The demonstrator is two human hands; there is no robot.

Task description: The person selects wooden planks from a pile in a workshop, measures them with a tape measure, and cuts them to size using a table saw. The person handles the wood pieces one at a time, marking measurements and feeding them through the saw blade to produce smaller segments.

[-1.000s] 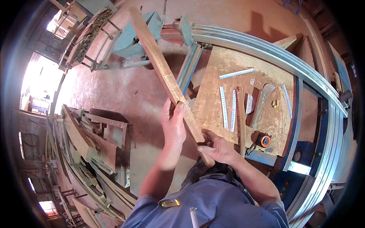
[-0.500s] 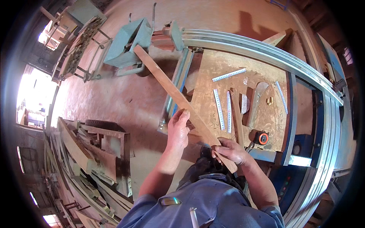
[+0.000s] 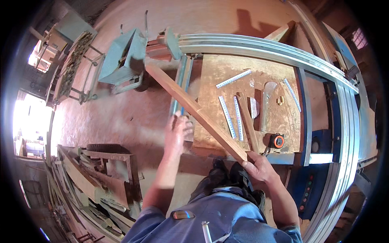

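Observation:
A long wooden strip (image 3: 198, 113) slants across the view, from the grey metal cart at the upper left down to my right hand. My right hand (image 3: 260, 167) is closed around its near end, thumb on top. Off the strip, to its left, my left hand (image 3: 178, 128) is slightly blurred, with loosely bent fingers and nothing visible in it. Beneath the strip's right side lies a worn wooden board (image 3: 210, 83) carrying several rulers, among them a slanted white ruler (image 3: 234, 79), a second wooden strip (image 3: 248, 121) and a black-and-orange tape measure (image 3: 278, 141).
A metal rail (image 3: 243, 43) runs along the far side, and another frame (image 3: 344, 133) bounds the right. The grey metal cart (image 3: 123, 56) stands at the upper left. Scrap timber (image 3: 87, 178) is piled at the lower left. Small brass-coloured pieces (image 3: 280, 100) lie on the board.
My left hand has come off the strip and moved left. My right hand has shifted to the strip's near end, and the strip has turned, showing another side.

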